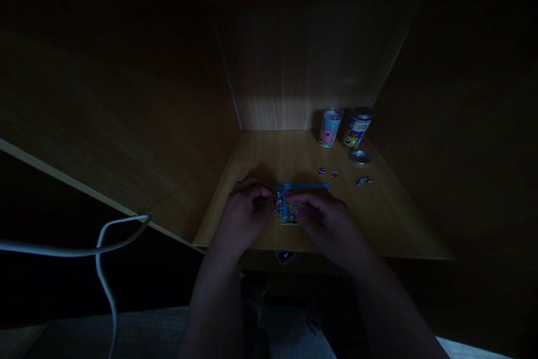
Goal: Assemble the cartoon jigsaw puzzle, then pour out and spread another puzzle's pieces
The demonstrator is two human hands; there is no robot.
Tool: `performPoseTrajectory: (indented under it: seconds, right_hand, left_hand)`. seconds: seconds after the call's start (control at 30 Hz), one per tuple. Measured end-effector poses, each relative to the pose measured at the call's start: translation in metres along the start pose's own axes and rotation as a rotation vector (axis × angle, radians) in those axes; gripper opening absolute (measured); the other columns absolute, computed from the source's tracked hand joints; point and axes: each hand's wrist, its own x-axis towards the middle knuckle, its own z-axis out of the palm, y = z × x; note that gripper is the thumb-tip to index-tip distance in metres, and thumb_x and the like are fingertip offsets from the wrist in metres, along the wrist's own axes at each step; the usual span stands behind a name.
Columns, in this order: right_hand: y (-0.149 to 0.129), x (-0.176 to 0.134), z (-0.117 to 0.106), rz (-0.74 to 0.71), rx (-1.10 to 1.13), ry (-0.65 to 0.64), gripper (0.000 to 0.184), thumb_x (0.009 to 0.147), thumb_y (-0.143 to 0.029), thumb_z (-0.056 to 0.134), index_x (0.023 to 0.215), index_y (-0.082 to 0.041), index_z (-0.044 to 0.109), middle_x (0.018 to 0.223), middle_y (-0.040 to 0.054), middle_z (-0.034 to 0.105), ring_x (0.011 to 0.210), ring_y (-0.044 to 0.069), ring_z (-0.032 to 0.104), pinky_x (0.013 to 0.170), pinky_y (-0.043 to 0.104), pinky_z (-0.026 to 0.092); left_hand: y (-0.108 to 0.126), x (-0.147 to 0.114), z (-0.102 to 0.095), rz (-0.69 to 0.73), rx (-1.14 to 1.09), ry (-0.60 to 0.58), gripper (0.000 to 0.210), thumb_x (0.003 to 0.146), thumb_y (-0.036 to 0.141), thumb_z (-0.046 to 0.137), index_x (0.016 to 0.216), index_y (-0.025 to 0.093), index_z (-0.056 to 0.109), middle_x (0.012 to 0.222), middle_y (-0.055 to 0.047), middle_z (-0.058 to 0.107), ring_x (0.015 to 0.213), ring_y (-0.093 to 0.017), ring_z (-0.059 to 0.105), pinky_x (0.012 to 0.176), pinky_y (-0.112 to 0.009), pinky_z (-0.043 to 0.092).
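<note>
A blue picture sheet lies near the front of the wooden surface, partly covered by my hands. Small colourful jigsaw puzzle pieces are at its left side. My left hand is closed in a pinch at the sheet's left edge, right by these pieces; what is between its fingertips is too dark to tell. Over the middle of the sheet, my right hand is closed, thumb and fingers pinching a small yellowish puzzle piece.
Behind the sheet lie two loose puzzle pieces and a small cluster of pieces. A pink-and-blue can and a second printed can stand at the back right, near a round metal lid. Wooden panels enclose the surface; a white cable hangs left.
</note>
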Motion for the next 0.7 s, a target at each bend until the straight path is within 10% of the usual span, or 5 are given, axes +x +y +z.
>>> performPoseTrajectory:
  seconds: [0.7]
  right_hand:
    - [-0.0004,0.0023,0.0088,-0.273,-0.216,-0.098,0.016,0.105,-0.020,0.066,0.104,-0.024,0.081,0.118,0.0041,0.082,0.115,0.024,0.071,0.105,0.045,0.055]
  left_hand:
    - [-0.0060,-0.0016,-0.0050,-0.004,0.072,-0.032,0.016,0.091,0.015,0.076,0.080,0.026,0.081,0.103,-0.003,0.076,0.105,-0.025,0.072,0.096,-0.043,0.054]
